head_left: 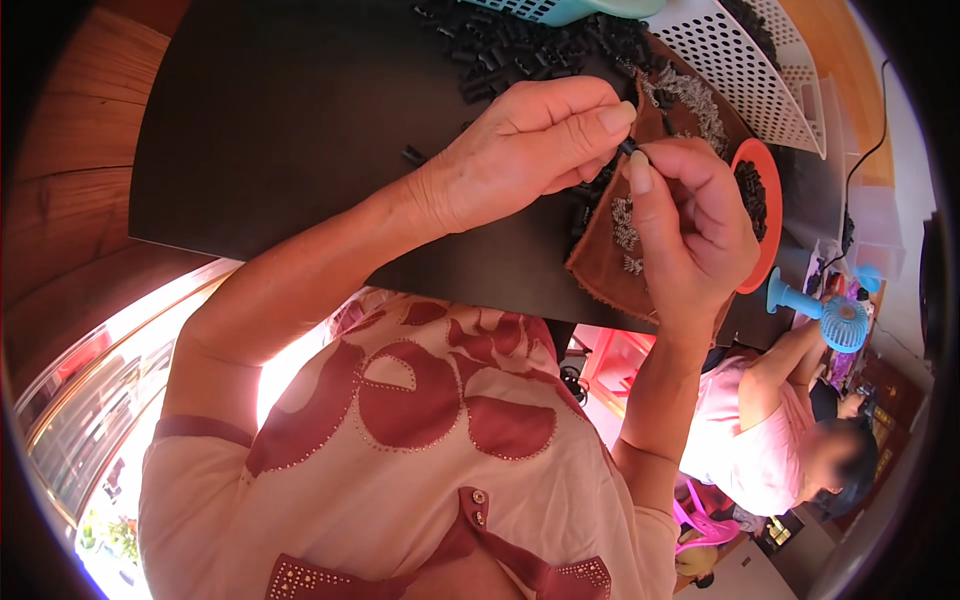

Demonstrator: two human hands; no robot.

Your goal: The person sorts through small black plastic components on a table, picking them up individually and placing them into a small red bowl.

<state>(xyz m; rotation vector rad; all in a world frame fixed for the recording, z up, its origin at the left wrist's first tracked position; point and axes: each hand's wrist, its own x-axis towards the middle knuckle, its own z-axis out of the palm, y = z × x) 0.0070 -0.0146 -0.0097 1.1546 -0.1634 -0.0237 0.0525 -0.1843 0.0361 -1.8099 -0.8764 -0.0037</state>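
Note:
My left hand and my right hand meet over the table, thumbs and forefingers pinched together. Between their fingertips is a small black tube-like piece, mostly covered by the fingers. Below the hands lies a brown cloth with small metal springs scattered on it. More springs form a heap farther up the cloth. Beyond my left hand spreads a pile of short black tube-like pieces. One loose black piece lies near my left wrist.
An orange-red bowl holding small black parts stands right of my right hand. White perforated baskets and a teal basket line the far side. A blue handheld fan is at the right, near another person in pink. The dark table extends left.

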